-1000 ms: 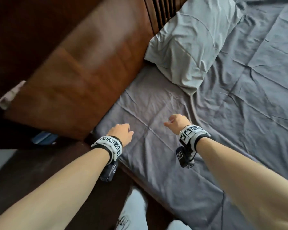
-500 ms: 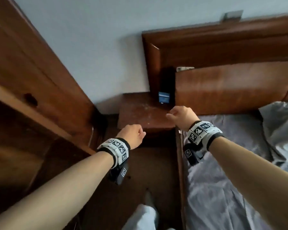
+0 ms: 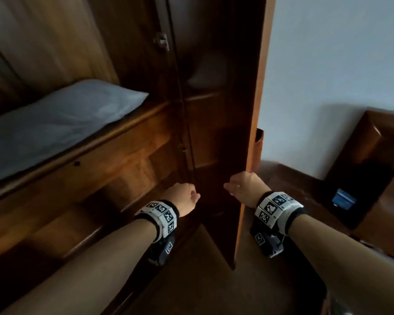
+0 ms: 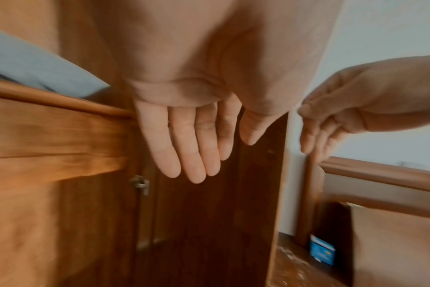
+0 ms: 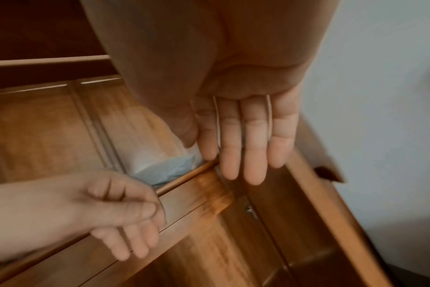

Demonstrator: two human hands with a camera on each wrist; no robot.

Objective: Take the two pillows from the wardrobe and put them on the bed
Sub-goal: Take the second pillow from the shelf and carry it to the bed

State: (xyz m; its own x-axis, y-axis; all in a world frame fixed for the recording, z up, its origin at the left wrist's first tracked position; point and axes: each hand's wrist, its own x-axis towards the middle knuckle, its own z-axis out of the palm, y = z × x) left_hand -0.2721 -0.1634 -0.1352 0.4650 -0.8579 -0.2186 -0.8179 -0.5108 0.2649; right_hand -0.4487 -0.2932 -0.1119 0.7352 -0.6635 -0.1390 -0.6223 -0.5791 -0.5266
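Observation:
A grey pillow point(image 3: 62, 119) lies on a shelf inside the open wooden wardrobe point(image 3: 127, 155), at the upper left of the head view. A corner of the pillow point(image 4: 37, 73) shows in the left wrist view, and the pillow point(image 5: 167, 172) peeks out past the shelf edge in the right wrist view. My left hand point(image 3: 184, 200) hangs in the air below and right of the pillow, fingers relaxed, holding nothing. My right hand point(image 3: 241, 186) is beside it, in front of the open wardrobe door point(image 3: 248, 133), fingers straight and empty. The bed is out of view.
The open door's edge stands upright between my hands and the pale wall point(image 3: 328, 76). A dark wooden nightstand point(image 3: 362, 185) with a small blue box point(image 3: 342, 198) stands at the right. Drawer fronts point(image 3: 77, 201) lie below the pillow shelf.
The view has swung left from the bed with one pillow on it, past the nightstand, to the wardrobe. Both hands stay raised and empty, and their fingers have loosened.

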